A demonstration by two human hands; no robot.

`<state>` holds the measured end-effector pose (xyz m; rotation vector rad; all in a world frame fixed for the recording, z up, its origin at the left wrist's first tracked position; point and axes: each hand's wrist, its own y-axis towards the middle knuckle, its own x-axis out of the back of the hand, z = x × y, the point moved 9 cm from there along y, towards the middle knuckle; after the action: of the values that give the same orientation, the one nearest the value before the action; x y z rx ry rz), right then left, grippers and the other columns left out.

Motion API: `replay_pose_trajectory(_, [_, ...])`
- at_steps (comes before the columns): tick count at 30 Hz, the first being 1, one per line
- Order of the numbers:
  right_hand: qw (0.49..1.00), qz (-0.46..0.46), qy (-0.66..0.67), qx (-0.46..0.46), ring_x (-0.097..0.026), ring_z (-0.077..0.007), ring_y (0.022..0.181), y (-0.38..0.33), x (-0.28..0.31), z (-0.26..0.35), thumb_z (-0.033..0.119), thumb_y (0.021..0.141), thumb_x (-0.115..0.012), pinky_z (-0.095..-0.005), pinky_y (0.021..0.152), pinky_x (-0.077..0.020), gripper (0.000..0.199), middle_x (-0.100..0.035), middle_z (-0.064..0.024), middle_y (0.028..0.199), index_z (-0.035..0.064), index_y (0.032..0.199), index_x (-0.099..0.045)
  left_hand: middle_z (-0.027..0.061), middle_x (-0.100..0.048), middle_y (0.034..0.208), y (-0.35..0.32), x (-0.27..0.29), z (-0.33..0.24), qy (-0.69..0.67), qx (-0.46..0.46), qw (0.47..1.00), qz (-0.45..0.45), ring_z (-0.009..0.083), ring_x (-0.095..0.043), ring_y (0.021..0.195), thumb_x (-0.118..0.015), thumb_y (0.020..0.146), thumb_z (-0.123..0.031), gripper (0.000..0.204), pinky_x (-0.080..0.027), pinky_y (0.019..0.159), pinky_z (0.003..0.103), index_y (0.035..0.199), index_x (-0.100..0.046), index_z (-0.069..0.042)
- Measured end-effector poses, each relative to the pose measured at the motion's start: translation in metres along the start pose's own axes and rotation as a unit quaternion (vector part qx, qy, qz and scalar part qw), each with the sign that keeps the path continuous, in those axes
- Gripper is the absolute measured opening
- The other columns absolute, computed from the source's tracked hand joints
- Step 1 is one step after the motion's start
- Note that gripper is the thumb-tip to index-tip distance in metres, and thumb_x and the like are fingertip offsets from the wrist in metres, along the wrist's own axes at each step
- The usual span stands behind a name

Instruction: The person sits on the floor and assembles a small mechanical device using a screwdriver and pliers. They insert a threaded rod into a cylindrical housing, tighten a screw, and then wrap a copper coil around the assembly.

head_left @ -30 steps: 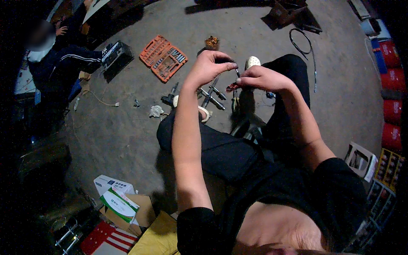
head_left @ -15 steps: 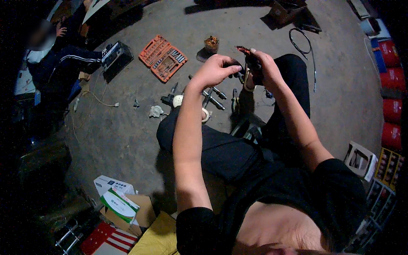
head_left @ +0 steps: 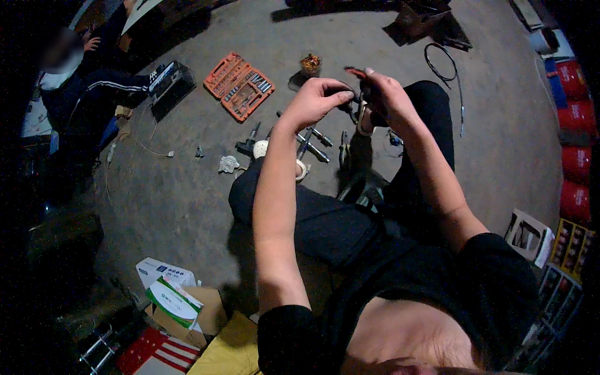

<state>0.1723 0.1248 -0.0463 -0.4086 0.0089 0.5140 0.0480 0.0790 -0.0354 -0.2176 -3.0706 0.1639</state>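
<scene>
Arms (head_left: 275,206) outstretched above the grey floor (head_left: 181,200), my left fingers (head_left: 340,98) pinched a dark piece (head_left: 352,111), my right fingers (head_left: 378,81) a red piece (head_left: 355,72).

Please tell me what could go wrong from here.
The reddish piece juts past the right hand, so if that grip loosens it might drop to the floor. The metal rods lie close to the person's left shoe, so a shift of the foot could knock them or trip the person.
</scene>
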Motion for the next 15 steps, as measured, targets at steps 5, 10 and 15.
replay_pose_trajectory(5, [0.957,0.286,0.011,-0.052,-0.042,-0.0069,0.05,-0.035,-0.024,0.002,0.039,0.083,-0.055,-0.0208,0.045,-0.0308,0.035,-0.049,0.0033,0.059,0.0048,0.084,-0.063,0.0021,-0.063,0.08,0.001,0.009,-0.002,0.055,0.025,0.998,0.036,0.0089,-0.057,0.074,-0.064,0.081,-0.018,0.018,-0.045,0.071,0.024,0.089,-0.064,-0.001])
replay_pose_trajectory(10, [0.887,-0.016,-0.429,0.173,-0.045,-0.0166,0.053,-0.006,0.009,0.032,0.034,0.09,-0.047,-0.0317,0.05,-0.0373,0.044,-0.053,-0.0019,0.06,-0.0063,0.073,-0.053,-0.002,-0.059,0.071,-0.004,0.006,-0.011,-0.025,0.016,0.999,0.014,0.0059,-0.05,0.066,-0.065,0.081,-0.021,0.02,-0.041,0.06,0.022,0.084,-0.065,0.0])
replay_pose_trajectory(15, [0.949,0.245,0.196,0.013,-0.049,-0.012,0.055,-0.027,-0.016,0.032,0.03,0.087,-0.052,-0.0261,0.048,-0.0382,0.032,-0.056,-0.0029,0.067,0.0007,0.078,-0.059,-0.0002,-0.062,0.079,-0.007,0.002,-0.015,-0.042,-0.001,0.998,0.044,0.0072,-0.053,0.072,-0.063,0.082,-0.02,0.02,-0.044,0.067,0.023,0.089,-0.064,-0.001])
